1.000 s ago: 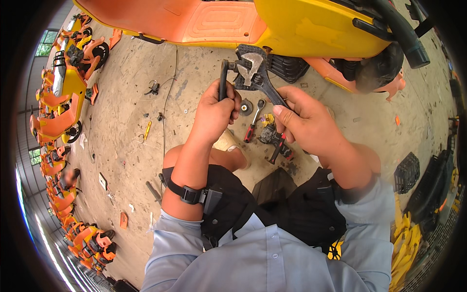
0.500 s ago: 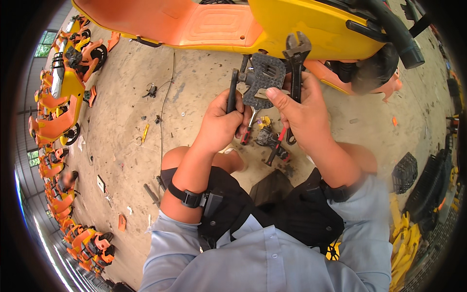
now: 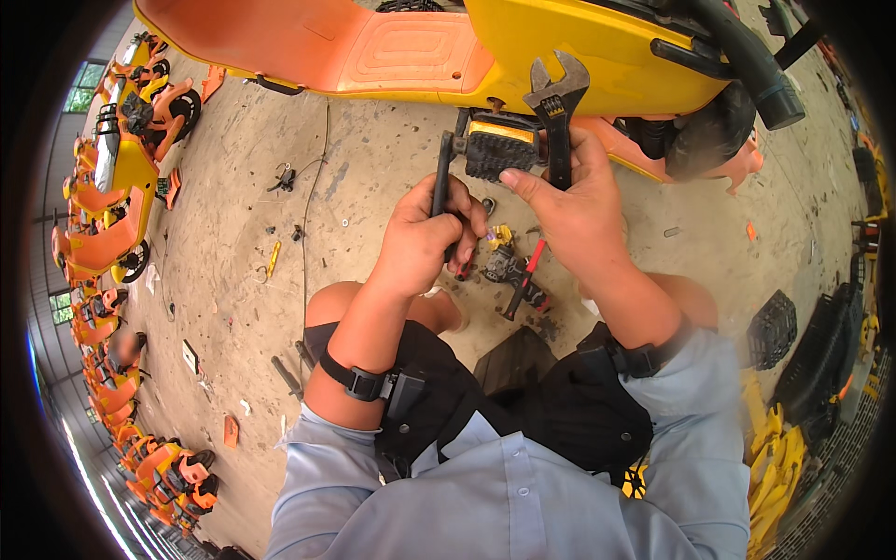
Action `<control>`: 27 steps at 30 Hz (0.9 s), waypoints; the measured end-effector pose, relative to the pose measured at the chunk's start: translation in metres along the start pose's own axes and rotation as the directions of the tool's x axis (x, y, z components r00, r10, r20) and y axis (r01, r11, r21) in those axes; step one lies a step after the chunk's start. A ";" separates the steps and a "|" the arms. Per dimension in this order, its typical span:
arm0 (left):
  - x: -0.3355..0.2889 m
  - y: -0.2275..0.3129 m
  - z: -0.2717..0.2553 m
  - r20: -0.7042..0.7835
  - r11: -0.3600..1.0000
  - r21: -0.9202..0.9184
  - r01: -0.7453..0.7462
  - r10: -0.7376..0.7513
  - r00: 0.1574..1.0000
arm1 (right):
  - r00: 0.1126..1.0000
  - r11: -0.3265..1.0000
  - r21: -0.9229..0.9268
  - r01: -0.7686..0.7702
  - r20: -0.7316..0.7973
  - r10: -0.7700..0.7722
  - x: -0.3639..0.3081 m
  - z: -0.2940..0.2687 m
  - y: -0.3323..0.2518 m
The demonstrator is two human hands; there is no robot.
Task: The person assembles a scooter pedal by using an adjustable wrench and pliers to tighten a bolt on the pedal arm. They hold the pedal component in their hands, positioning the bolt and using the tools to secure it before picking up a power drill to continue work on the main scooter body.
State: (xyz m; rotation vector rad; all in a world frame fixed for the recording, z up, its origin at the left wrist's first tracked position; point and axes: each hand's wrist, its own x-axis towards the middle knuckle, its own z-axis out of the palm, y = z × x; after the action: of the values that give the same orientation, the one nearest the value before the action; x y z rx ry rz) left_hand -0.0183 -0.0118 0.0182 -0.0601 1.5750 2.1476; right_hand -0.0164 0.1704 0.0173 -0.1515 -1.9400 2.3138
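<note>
My left hand (image 3: 417, 229) is closed around a black crank arm (image 3: 442, 173), which stands upright. From its upper end a black pedal (image 3: 502, 157) sticks out to the right, its edge with a yellow reflector turned up. My right hand (image 3: 583, 205) grips an adjustable wrench (image 3: 558, 98), jaws pointing up and away from me. The right thumb touches the pedal's near edge; the wrench stands just right of the pedal, its jaws apart from it. Beyond both hands lies the yellow and orange body of a scooter (image 3: 411, 58).
Below my hands, a dark power tool (image 3: 504, 265) and a red-and-black-handled tool (image 3: 526, 278) lie on the concrete floor. A yellow piece (image 3: 273, 259) lies further left. Several scooters (image 3: 131, 187) line the left side. Black baskets (image 3: 773, 327) and yellow parts (image 3: 777, 467) are at right.
The pedal has turned on its axle, from its broad tread face to its reflector edge. The wrench has shifted slightly up and left with my right hand. My left hand still holds the crank arm.
</note>
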 end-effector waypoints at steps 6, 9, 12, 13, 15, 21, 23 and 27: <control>0.000 -0.001 0.002 0.006 0.995 -0.097 0.018 -0.018 1.000 | 1.000 1.000 0.018 0.018 0.015 -0.019 0.005 0.000 0.004; 0.002 -0.001 0.004 -0.036 1.000 -0.001 -0.013 0.013 0.999 | 0.998 0.997 -0.055 0.049 0.028 -0.047 0.006 -0.003 0.011; 0.004 0.002 0.003 -0.178 0.980 0.199 0.015 0.021 0.984 | 1.000 0.991 -0.136 0.002 -0.025 -0.005 0.001 -0.002 -0.002; 0.006 0.000 0.001 -0.231 0.978 0.202 0.040 0.008 0.973 | 0.996 0.989 -0.131 -0.070 -0.070 0.061 -0.001 -0.002 -0.008; 0.009 -0.002 -0.002 -0.292 0.978 0.199 0.063 -0.002 0.956 | 0.996 0.986 -0.165 0.030 -0.075 -0.043 -0.005 -0.004 -0.009; 0.007 -0.005 -0.003 -0.321 0.975 0.212 0.064 0.007 0.947 | 0.965 0.842 -0.533 0.081 0.254 0.068 -0.026 0.002 -0.009; 0.006 -0.007 -0.003 -0.351 0.970 0.235 0.059 0.028 0.936 | 0.956 0.819 -0.574 -0.007 0.235 0.173 -0.030 0.009 -0.012; 0.006 -0.005 0.004 -0.382 0.958 0.279 0.068 0.045 0.923 | 0.956 0.846 -0.532 0.015 0.256 0.144 -0.032 0.011 -0.010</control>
State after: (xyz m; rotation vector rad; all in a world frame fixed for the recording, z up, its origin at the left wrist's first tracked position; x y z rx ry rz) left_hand -0.0203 -0.0053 0.0132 -0.4190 2.0889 1.9550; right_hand 0.0135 0.1561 0.0290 0.0831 -2.7270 1.8461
